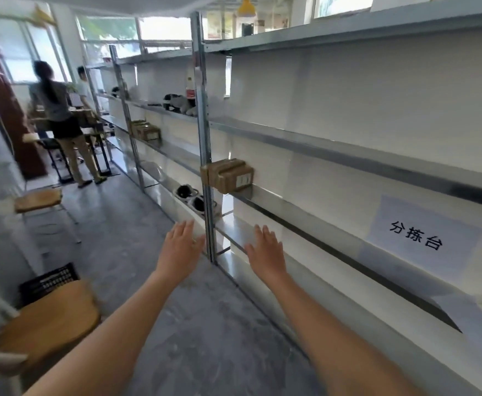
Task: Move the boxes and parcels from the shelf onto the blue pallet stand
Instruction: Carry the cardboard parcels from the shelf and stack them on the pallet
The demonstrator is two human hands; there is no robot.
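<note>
We reach both empty hands, left (181, 244) and right (265, 250), fingers spread, toward the box (229, 175) at the shelf (334, 221) edge; next, grip its sides.

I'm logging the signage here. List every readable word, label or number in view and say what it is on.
"分拣台": black characters on the white paper sign stuck to the shelf back panel.
White label on the cardboard box: too small to read.
Label on the bottle: blurred, unreadable.
Boxes farther along the shelf: nothing legible.
</note>
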